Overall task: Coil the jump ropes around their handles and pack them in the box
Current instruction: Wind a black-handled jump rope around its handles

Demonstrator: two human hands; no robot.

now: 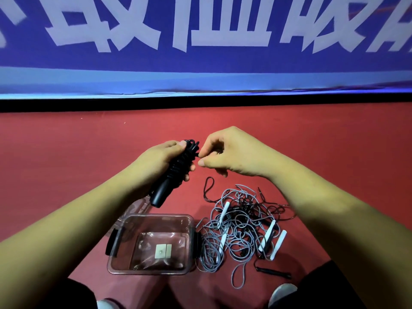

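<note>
Above box (156,216), left fingers (191,168) round coiled rope (178,162), right fingers (209,148) tight on its end.

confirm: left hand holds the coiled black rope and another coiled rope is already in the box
No: the head view shows no rope in the box yet. The left hand does hold the coiled black rope; the other ropes lie tangled beside the box.
</note>
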